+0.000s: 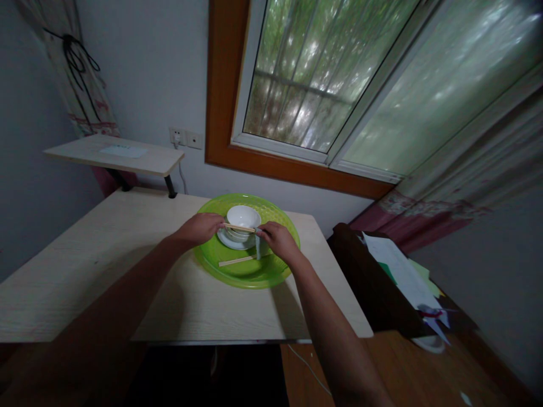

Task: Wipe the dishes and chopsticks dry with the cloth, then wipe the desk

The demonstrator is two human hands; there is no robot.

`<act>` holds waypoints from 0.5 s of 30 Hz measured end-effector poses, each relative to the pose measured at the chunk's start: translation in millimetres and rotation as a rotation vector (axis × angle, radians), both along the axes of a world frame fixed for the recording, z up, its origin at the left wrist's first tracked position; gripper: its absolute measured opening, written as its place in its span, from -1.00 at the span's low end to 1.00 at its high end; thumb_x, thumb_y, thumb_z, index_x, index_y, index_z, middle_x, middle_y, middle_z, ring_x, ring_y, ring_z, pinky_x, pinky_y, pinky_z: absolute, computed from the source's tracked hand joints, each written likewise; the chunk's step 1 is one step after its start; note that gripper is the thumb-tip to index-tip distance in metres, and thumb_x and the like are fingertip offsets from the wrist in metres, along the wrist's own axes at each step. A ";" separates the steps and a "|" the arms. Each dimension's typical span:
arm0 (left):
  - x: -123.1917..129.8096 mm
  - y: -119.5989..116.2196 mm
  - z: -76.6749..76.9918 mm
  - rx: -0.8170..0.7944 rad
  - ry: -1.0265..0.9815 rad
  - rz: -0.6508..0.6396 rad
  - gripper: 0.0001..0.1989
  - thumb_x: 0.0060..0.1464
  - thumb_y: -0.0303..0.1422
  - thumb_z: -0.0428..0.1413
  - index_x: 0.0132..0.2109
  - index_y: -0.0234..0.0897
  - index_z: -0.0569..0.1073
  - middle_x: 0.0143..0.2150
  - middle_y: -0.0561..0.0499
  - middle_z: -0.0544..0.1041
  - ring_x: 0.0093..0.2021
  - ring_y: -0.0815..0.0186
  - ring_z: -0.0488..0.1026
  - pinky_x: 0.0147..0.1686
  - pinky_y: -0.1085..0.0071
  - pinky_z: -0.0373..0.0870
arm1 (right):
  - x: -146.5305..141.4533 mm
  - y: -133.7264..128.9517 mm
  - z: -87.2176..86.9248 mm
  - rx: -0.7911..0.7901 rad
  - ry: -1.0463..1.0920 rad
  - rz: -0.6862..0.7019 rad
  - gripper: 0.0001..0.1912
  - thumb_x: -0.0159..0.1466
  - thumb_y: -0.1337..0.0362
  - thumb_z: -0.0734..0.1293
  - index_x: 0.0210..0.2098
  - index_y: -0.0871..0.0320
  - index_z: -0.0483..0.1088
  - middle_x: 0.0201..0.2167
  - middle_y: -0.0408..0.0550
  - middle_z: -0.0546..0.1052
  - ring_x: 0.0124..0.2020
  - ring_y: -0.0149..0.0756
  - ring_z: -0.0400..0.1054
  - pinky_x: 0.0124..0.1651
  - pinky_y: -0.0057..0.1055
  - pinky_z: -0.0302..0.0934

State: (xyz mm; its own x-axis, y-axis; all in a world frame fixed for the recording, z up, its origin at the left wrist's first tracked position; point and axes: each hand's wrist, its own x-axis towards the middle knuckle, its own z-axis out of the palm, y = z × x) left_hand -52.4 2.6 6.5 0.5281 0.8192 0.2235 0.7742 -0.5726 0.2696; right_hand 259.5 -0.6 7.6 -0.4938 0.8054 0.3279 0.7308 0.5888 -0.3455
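Pale chopsticks (240, 228) are held level above a green basin (250, 281). My left hand (206, 226) pinches their left end. At the right end my right hand (275, 234) grips the chopsticks together with a grey-white cloth (258, 247) that hangs down. Inside the basin, behind the chopsticks, white bowls (243, 216) are stacked on a white plate (232, 243). More chopsticks (234, 261) lie in the front part of the basin, partly behind the cloth.
The basin stands on a light wooden table (127, 254). A raised shelf (114, 154) with a paper sheet is at the back left. Right of the table, a dark brown piece of furniture (369, 282) holds papers (399, 268). A window is behind.
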 end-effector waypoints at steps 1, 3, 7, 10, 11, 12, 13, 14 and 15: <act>1.1 0.2 -1.2 0.004 -0.006 -0.008 -0.68 0.42 -0.30 -0.07 -0.17 -0.26 0.54 -0.16 -0.14 0.62 -0.09 0.14 0.54 -0.05 0.28 0.40 | -0.9 -0.1 0.5 0.005 -0.004 0.002 -0.89 0.44 0.32 0.40 -0.10 0.18 0.61 -0.21 0.02 0.62 -0.14 -0.20 0.48 -0.02 -0.35 0.28; 4.2 0.3 -3.4 0.008 -0.027 -0.023 -0.68 0.42 -0.30 -0.08 -0.15 -0.26 0.55 -0.15 -0.15 0.62 -0.08 0.14 0.54 -0.05 0.28 0.40 | -4.8 -0.5 2.2 0.007 -0.001 0.015 -0.89 0.44 0.33 0.41 -0.10 0.18 0.61 -0.20 0.02 0.62 -0.13 -0.20 0.48 -0.02 -0.35 0.28; 16.9 -1.6 -4.3 0.003 -0.071 -0.063 -0.70 0.41 -0.29 -0.06 -0.10 -0.26 0.56 -0.12 -0.15 0.63 -0.08 0.14 0.54 -0.04 0.26 0.42 | -21.5 -1.9 7.3 -0.004 -0.011 0.056 -0.87 0.44 0.32 0.41 -0.07 0.15 0.61 -0.17 0.02 0.63 -0.11 -0.21 0.49 0.00 -0.36 0.29; 30.2 -5.0 -1.3 0.005 -0.059 -0.073 -0.71 0.41 -0.31 -0.05 -0.12 -0.27 0.56 -0.15 -0.15 0.62 -0.11 0.15 0.54 -0.06 0.27 0.41 | -38.2 -3.5 11.0 0.007 -0.047 0.084 -0.86 0.45 0.33 0.40 -0.06 0.16 0.61 -0.17 0.03 0.63 -0.11 -0.21 0.49 0.00 -0.37 0.28; 33.7 -5.9 -0.2 0.005 -0.046 -0.070 -0.70 0.41 -0.31 -0.06 -0.13 -0.28 0.55 -0.17 -0.15 0.62 -0.12 0.16 0.54 -0.07 0.28 0.41 | -43.1 -4.2 12.0 0.015 -0.057 0.092 -0.86 0.46 0.32 0.40 -0.06 0.17 0.61 -0.17 0.03 0.63 -0.11 -0.21 0.49 -0.01 -0.37 0.27; 36.1 -6.5 0.6 0.006 -0.034 -0.065 -0.70 0.42 -0.32 -0.06 -0.14 -0.28 0.55 -0.17 -0.15 0.61 -0.12 0.16 0.54 -0.07 0.28 0.41 | -47.0 -4.8 12.7 0.022 -0.063 0.097 -0.86 0.47 0.31 0.39 -0.06 0.17 0.61 -0.17 0.04 0.62 -0.11 -0.21 0.49 -0.01 -0.38 0.27; 37.3 -6.8 1.1 0.008 -0.025 -0.062 -0.69 0.43 -0.31 -0.07 -0.15 -0.29 0.54 -0.17 -0.15 0.61 -0.12 0.16 0.54 -0.07 0.29 0.40 | -49.7 -5.3 13.1 0.027 -0.066 0.098 -0.85 0.47 0.30 0.38 -0.06 0.18 0.61 -0.18 0.04 0.62 -0.12 -0.21 0.49 -0.03 -0.38 0.27; 37.0 -6.6 1.2 0.010 -0.022 -0.066 -0.69 0.43 -0.31 -0.07 -0.15 -0.29 0.54 -0.17 -0.15 0.62 -0.12 0.16 0.54 -0.06 0.29 0.40 | -51.0 -5.7 13.2 0.029 -0.067 0.097 -0.85 0.48 0.29 0.38 -0.06 0.18 0.61 -0.18 0.03 0.62 -0.12 -0.22 0.49 -0.03 -0.39 0.26; 35.4 -6.0 1.0 0.021 -0.025 -0.074 -0.70 0.43 -0.32 -0.06 -0.15 -0.28 0.55 -0.17 -0.14 0.62 -0.11 0.16 0.55 -0.05 0.30 0.41 | -51.0 -6.0 13.1 0.027 -0.069 0.095 -0.84 0.48 0.29 0.38 -0.06 0.17 0.61 -0.18 0.03 0.62 -0.13 -0.22 0.49 -0.04 -0.39 0.26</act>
